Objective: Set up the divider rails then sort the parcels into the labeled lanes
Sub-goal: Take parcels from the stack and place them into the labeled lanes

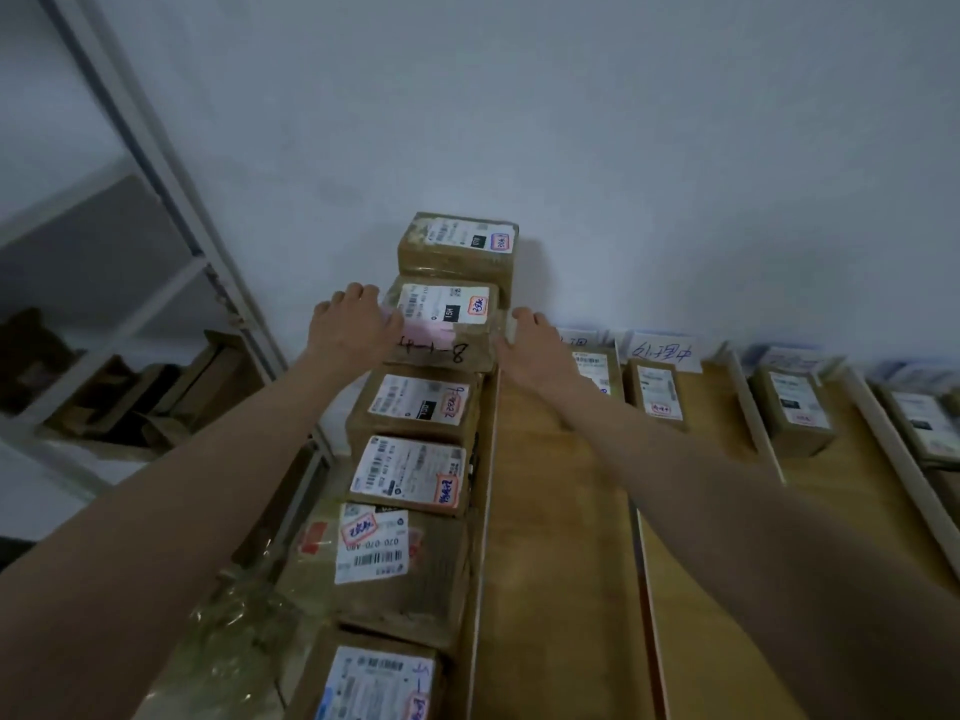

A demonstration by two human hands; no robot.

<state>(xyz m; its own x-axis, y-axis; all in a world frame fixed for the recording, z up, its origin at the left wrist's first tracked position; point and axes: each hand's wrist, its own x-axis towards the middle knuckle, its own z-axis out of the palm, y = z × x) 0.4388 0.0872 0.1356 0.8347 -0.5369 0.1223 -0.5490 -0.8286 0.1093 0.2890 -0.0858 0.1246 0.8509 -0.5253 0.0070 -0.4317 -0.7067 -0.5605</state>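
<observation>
Far left: metal shelf rack (156,163) w/ flattened cardboard on its lower shelf, well apart from the work. Right of it a row of parcels runs near to far along the tabletop's (561,563) left edge, packed end to end, little slack between them. The row's right side lies against the 1st divider rail (485,511); its left side sits at the tabletop edge.

Left hand (353,322) reaches far fwd, arm straight, palm down, fingers bent over the left side of the 8-1 parcel (441,324), which sits 2nd from the far end, raised a bit above its neighbours. Far box (457,249) sits right behind it, close to the white wall (571,122).

Right hand (535,350) also stretched fwd, fingers mostly straight, pressed to that parcel's right side just above the rail's far end. Parcel is between both hands.

Right of the rail: open lane of bare wood, then a 2nd rail (652,589). Small parcels stand at the far ends of the lanes further right: one under the handwritten lane label (662,350), another (792,407) past a 3rd rail (758,423), one more at the far right edge, blurred.
</observation>
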